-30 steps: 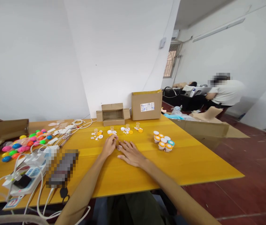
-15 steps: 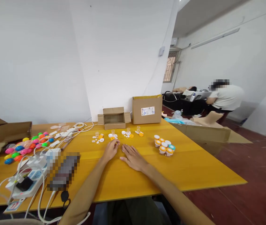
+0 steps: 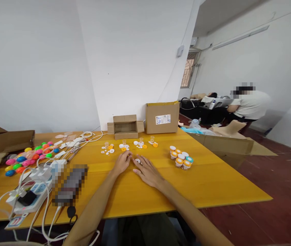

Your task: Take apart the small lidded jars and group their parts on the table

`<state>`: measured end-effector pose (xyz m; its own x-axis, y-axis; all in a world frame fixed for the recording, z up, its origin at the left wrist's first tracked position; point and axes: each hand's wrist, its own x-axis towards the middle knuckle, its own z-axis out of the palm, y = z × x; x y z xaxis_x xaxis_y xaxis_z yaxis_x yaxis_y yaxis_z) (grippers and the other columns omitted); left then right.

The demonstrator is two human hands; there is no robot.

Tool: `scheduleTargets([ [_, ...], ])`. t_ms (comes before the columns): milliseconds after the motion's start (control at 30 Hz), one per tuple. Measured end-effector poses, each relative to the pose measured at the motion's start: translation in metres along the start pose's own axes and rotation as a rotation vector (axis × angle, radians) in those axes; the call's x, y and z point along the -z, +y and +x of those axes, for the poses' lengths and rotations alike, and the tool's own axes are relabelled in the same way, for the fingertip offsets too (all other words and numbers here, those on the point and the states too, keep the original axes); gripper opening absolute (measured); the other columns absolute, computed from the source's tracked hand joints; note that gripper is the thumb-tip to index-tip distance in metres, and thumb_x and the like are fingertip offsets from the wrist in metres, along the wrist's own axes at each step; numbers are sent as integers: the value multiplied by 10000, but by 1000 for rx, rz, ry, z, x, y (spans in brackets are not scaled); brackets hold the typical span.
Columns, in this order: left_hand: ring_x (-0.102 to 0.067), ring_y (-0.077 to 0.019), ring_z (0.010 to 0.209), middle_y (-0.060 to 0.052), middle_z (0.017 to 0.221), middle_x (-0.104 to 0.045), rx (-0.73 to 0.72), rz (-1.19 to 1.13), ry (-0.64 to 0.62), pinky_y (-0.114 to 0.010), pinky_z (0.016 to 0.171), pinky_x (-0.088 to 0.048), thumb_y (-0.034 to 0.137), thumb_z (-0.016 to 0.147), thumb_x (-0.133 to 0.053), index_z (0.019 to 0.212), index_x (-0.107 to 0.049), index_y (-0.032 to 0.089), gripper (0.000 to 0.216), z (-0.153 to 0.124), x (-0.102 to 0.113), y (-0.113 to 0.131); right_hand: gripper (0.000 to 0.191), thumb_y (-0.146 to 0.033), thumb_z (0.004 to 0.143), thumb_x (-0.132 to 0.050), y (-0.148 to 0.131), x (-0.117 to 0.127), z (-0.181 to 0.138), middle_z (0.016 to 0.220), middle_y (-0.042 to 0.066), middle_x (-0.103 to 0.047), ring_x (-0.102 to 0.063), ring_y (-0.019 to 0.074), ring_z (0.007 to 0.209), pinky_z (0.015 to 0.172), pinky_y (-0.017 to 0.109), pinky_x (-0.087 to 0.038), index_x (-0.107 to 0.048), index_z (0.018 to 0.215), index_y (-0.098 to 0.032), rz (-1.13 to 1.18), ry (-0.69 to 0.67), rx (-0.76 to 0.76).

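My left hand (image 3: 121,162) rests on the yellow table (image 3: 212,184), its fingers curled together near a small white round cap (image 3: 137,160); whether it holds anything is hidden. My right hand (image 3: 147,171) lies flat with fingers stretched out, the fingertips touching that cap. Just beyond both hands lie several small white and orange discs and tiny clear cups (image 3: 124,147) in a row.
A cluster of small jars with orange and white lids (image 3: 181,158) stands right of my hands. Two cardboard boxes (image 3: 162,117) sit at the wall. Coloured plastic balls (image 3: 27,159), a power strip with white cables (image 3: 29,191) and a brown box fill the left. Another person sits far right.
The view has shifted slightly. A small white cap now shows at my right fingertips. Both hands stay in nearly the same place on the table.
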<state>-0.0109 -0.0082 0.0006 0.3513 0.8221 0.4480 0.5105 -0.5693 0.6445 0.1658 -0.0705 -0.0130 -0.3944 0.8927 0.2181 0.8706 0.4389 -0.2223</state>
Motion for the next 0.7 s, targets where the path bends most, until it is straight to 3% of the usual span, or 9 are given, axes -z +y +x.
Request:
scheduleTargets([
  [267, -628, -164, 734, -13, 802, -680, -6, 13, 4, -290, 765, -511, 90, 839, -461, 872, -617, 212, 201, 0, 1, 0, 636, -566, 991, -208, 4, -3, -1, 1581, 85, -327, -271, 234, 1460, 1187, 438, -219, -339, 1512, -225, -6, 8, -40],
  [500, -621, -166, 722, -17, 813, -678, -6, 23, -7, -295, 758, -508, 96, 842, -445, 892, -613, 210, 210, 0, 1, 1, 737, -615, 967, -189, 9, 0, 2, 1593, 115, -286, -240, 263, 1474, 1194, 436, -203, -316, 1519, -143, -15, -40, -180],
  [700, -618, -170, 722, -15, 803, -674, -3, 45, -15, -292, 749, -504, 100, 849, -439, 891, -610, 219, 213, -2, 2, 3, 768, -638, 949, -188, 34, 1, 10, 1595, 132, -273, -234, 288, 1475, 1186, 454, -203, -304, 1524, -142, -32, -43, -318],
])
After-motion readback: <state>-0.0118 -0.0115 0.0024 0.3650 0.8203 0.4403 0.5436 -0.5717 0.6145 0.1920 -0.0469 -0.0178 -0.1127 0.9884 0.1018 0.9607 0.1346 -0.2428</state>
